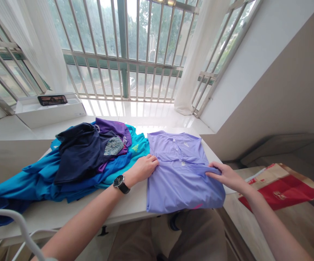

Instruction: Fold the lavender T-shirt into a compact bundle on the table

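A lavender shirt point(173, 186) with a buttoned placket lies on the white table, its collar toward the window and its lower part hanging at the front edge. At the shirt's left edge, the curled fingers of my left hand point(145, 167) grip the cloth; a black watch point(121, 184) is on that wrist. My right hand point(222, 174) pinches a raised fold at the right edge between thumb and fingers. Left of the shirt is a loose heap of clothes: a dark navy garment point(76, 156) on top, with purple point(116, 129), turquoise point(140, 143) and blue point(40, 177) ones around and under it.
A white box point(56, 112) with a phone point(52, 100) on it stands on the windowsill point(105, 108). A red and tan paper bag point(284, 188) lies at the right. A curved white tube point(15, 217) crosses the lower left corner. Barred windows and white curtains point(192, 54) are behind.
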`<action>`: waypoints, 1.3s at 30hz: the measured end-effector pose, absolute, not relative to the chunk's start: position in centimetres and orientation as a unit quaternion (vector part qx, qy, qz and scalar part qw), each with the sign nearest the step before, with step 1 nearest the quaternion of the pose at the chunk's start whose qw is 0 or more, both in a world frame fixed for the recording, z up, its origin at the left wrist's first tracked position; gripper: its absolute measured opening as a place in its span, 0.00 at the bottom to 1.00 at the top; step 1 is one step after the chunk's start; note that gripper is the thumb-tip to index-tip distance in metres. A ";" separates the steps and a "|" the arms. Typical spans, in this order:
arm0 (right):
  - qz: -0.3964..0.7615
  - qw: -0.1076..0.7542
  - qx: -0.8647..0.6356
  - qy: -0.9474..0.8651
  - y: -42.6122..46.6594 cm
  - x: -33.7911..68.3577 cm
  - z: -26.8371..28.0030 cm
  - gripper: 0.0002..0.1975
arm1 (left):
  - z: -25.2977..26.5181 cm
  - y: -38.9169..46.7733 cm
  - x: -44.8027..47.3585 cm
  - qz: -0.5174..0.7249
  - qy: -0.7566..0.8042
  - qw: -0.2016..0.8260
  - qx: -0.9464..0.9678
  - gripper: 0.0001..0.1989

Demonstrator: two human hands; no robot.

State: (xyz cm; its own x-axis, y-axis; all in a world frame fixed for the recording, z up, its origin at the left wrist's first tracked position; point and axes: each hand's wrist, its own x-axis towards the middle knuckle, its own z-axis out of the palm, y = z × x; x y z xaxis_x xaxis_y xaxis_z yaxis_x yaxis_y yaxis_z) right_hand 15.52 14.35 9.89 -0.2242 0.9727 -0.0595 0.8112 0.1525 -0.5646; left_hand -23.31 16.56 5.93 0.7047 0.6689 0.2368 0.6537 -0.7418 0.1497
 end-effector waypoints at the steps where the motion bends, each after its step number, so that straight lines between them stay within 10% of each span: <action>1: 0.248 0.163 -0.601 -0.742 14.3 15.5 9.9 0.18 | 5.9 16.6 -23.3 0.142 0.358 0.029 0.922 0.11; 39: 0.203 0.222 -0.592 -0.748 13.5 15.9 9.4 0.12 | 10.5 20.6 -12.5 0.235 0.269 0.084 0.930 0.11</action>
State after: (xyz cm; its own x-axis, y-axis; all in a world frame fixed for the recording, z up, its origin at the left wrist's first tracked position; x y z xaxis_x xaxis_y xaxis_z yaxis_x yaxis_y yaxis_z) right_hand 15.94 13.48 9.43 -0.2014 0.9753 0.0909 0.7948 0.2170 -0.5668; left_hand -12.54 20.56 10.46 0.7450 0.5393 0.3927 0.4601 -0.8416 0.2828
